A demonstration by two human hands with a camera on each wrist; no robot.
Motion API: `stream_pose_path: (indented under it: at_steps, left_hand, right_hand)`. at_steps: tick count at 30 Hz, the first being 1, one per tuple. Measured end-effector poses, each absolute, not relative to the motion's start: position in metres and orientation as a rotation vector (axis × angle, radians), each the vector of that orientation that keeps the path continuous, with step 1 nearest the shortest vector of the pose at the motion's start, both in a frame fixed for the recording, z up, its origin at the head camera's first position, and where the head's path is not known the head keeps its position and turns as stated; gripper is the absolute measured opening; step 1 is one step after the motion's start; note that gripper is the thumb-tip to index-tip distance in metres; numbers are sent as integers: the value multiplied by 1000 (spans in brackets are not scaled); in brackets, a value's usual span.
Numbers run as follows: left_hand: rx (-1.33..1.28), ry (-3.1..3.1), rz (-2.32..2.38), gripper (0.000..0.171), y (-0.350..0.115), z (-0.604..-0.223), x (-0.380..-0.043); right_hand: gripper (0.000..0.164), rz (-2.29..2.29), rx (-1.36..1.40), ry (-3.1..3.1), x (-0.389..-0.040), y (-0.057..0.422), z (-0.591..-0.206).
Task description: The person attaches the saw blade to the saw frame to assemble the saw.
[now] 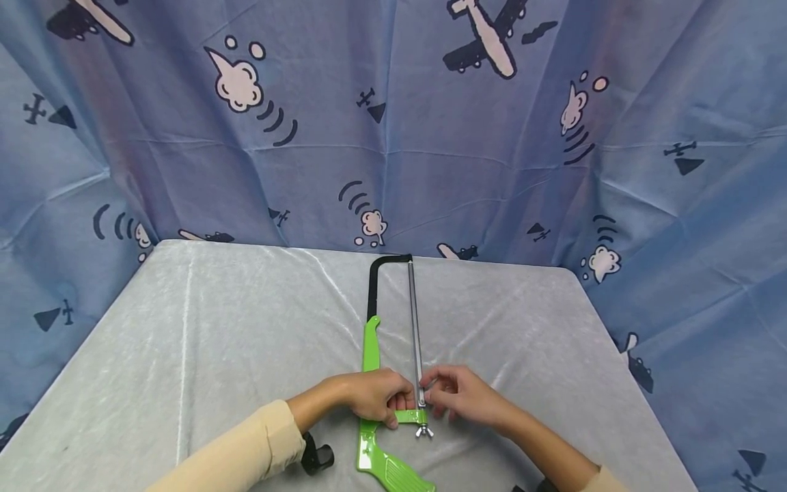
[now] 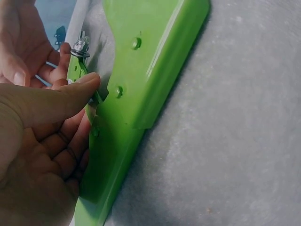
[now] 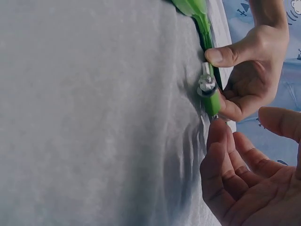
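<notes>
Green paint and black metal on the saw (image 1: pixel 371 352), lying in the middle of the table on a soft grey cloth (image 1: pixel 264 328). Black part up at the far edge, bent over at the top like a hook. Green grip (image 1: pixel 393 471) down at the near end, with thin raised lines along it. Long thin silver blade (image 1: pixel 415 321) on the right side, running from the black hook down to a short green arm (image 1: pixel 408 415). Shiny wing nut (image 1: pixel 424 432) at the near side of that arm, with little metal ears. Round green bumps (image 2: pixel 136 43) on the flat side of the saw, up close in the left wrist view. Left hand (image 1: pixel 376 395) reaching across the green bar and pinching the short arm, thumb on top and fingers underneath. Right hand (image 1: pixel 461 396) just beside the low end of the blade, fingers loosely bent, thumb held apart, nothing gripped. Too hard to tell whether touching the blade there or only very near. Cream sleeve (image 1: pixel 246 441) on the left arm, with a black thing (image 1: pixel 317 456) under the wrist. Blue curtain (image 1: pixel 430 191) behind the table, printed with planes, puffy clouds, dots and curved dark lines, all pictures, like a page from a story book.
</notes>
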State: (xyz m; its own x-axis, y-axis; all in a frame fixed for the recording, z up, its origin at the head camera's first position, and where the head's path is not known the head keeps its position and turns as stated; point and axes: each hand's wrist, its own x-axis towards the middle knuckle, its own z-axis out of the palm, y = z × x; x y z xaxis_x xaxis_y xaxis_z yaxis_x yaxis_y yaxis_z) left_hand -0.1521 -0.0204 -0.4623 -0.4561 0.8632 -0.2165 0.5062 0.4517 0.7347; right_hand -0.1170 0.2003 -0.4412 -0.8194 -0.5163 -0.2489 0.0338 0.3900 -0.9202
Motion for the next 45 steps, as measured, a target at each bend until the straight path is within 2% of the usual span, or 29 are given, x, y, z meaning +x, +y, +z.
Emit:
stream_pose_path:
  at_steps: [10,45]
  left_hand:
    - [1136,2131,790,25,-20,-461,-152]
    - [1137,2124,803,25,-20,-461,-152]
  right_hand:
    - [18,-1396,-443,2128,-107,205,-442]
    - [30,-1356,-534,2076,-94,210,-454]
